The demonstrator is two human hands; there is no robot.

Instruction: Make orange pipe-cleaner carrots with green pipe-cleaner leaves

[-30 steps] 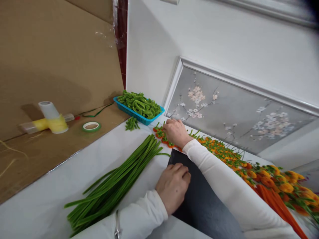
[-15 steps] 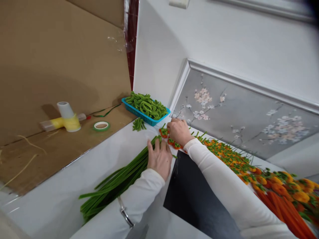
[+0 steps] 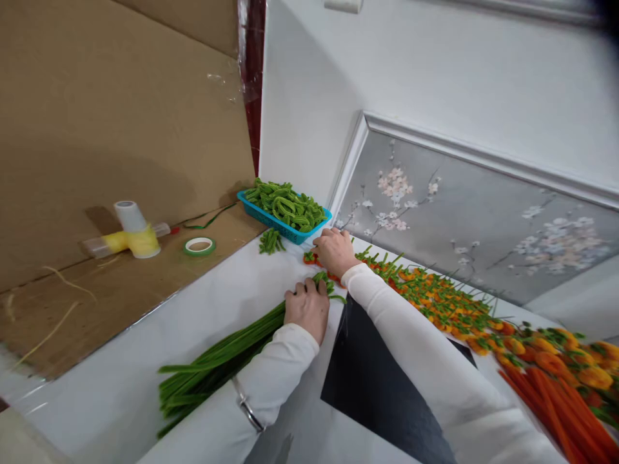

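Observation:
My left hand (image 3: 307,311) is closed over the upper end of a thick bundle of long green pipe cleaners (image 3: 227,351), which lies slantwise on the white table. One green pipe cleaner bends out past my fingers on the right. Farther back, my right hand (image 3: 334,250) bends down over small orange flowers with green parts (image 3: 309,258), at the near end of the row by the wall. Its fingers look closed, but their tips and whatever they grip are hidden. A black sheet (image 3: 377,380) lies beneath my right forearm.
A blue basket (image 3: 296,237) of curled green pieces stands in the corner, with short green pieces (image 3: 271,241) beside it. Orange and yellow flowers (image 3: 435,303) and red-orange pipe cleaners (image 3: 556,406) fill the right. Green tape (image 3: 199,246) and a yellow-wrapped tube (image 3: 140,238) sit on cardboard.
My left hand's fingers have curled in from a flatter, spread pose over the green bundle. The right hand has shifted slightly left along the orange flowers.

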